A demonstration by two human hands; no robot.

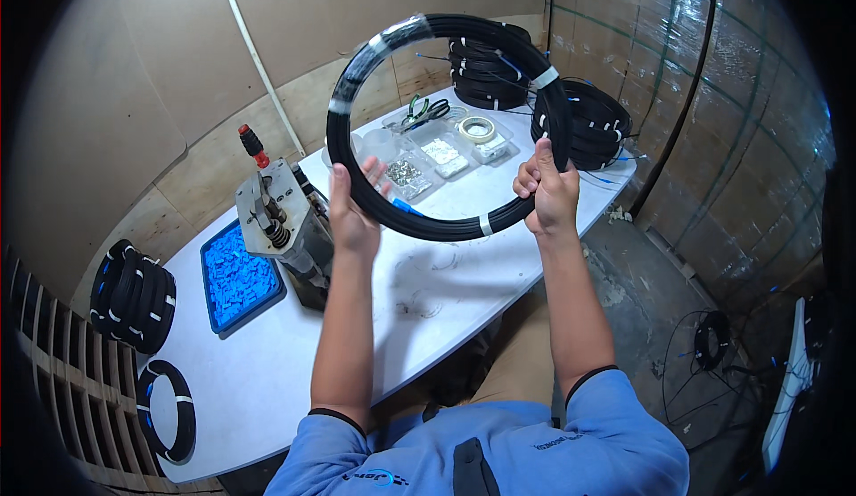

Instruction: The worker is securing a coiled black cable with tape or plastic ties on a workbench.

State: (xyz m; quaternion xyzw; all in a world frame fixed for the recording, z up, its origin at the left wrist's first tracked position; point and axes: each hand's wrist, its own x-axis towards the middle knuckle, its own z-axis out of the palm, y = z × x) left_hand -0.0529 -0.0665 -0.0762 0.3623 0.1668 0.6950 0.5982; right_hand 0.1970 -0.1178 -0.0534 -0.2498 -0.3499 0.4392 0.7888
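A large black cable coil [450, 229], bound with white bands and a stretch of clear wrap, is raised upright above the white table. My right hand [548, 193] is closed around its lower right side, thumb up along the cable. At the lower left of the ring, my left hand [355, 220] is behind the cable, its thumb outside and its fingers loosely stretched out inside the ring. The coil hides the middle of that hand. A blue connector [406, 206] shows at the ring's inner lower edge.
On the table [419, 318] stand a metal press [285, 220], a tray [234, 319] of blue pieces, clear boxes of small parts [440, 153], a tape roll [478, 129] and scissors [428, 114]. Black coils stack at the back [486, 81], right [588, 126] and left [134, 295].
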